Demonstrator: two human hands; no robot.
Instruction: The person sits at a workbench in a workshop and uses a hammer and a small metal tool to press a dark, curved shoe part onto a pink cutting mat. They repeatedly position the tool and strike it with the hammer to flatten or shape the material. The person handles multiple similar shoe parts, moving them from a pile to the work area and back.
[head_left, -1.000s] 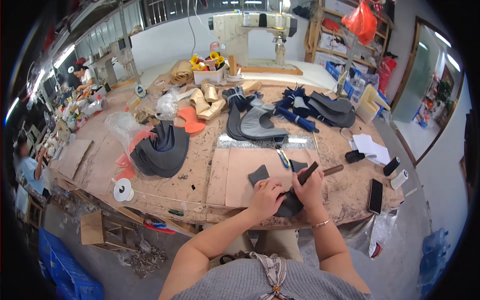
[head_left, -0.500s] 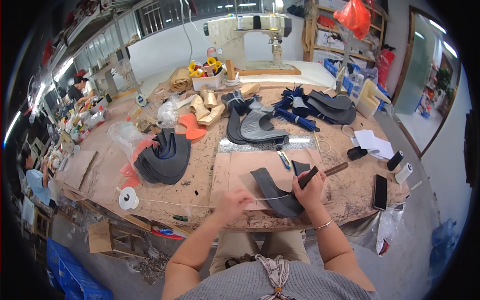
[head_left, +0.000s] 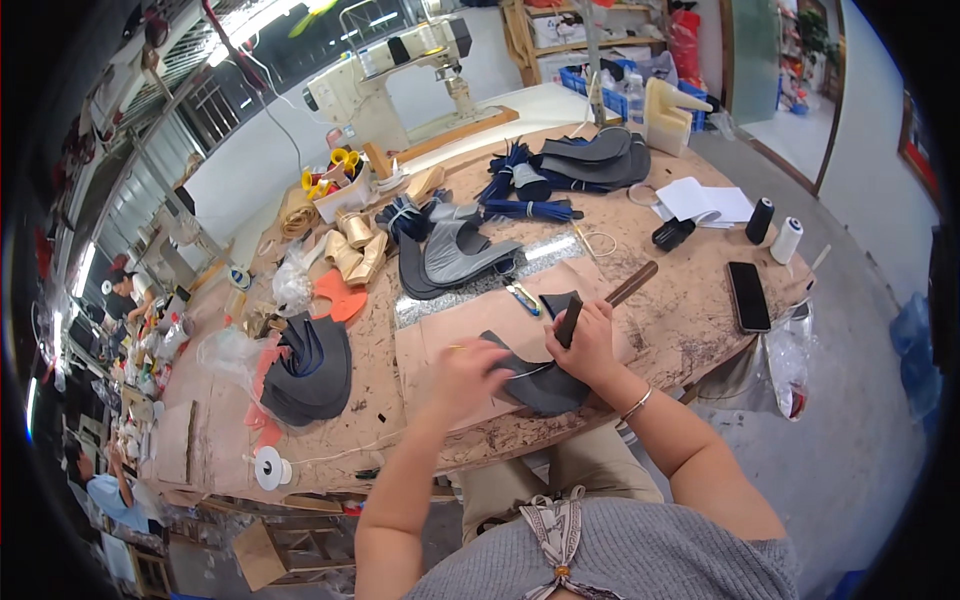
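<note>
My right hand (head_left: 588, 345) is closed around what looks like a hammer, with a dark block-like head (head_left: 568, 322) and a brown wooden handle (head_left: 634, 282). It rests over a curved dark grey shoe-upper piece (head_left: 548, 390) at the front of the table. Thin white tape (head_left: 528, 374) lies across that piece. My left hand (head_left: 467, 378), with a ring on one finger, is smeared by motion beside the piece's left end; whether it holds the tape cannot be told. A white spool (head_left: 272, 467) stands at the front left with a white strand running from it.
A stack of dark upper pieces (head_left: 310, 375) lies left. Behind are a cutter (head_left: 522, 298), grey pieces (head_left: 462, 255) and blue-tied bundles (head_left: 515, 180). A phone (head_left: 747, 296) and thread cones (head_left: 786, 240) sit right. A sewing machine (head_left: 390, 75) stands at the back; people work far left.
The view has turned and tilted, shifting the whole scene. My left hand has risen from the tape's line beside the piece. My right hand keeps its grip on the hammer over the piece.
</note>
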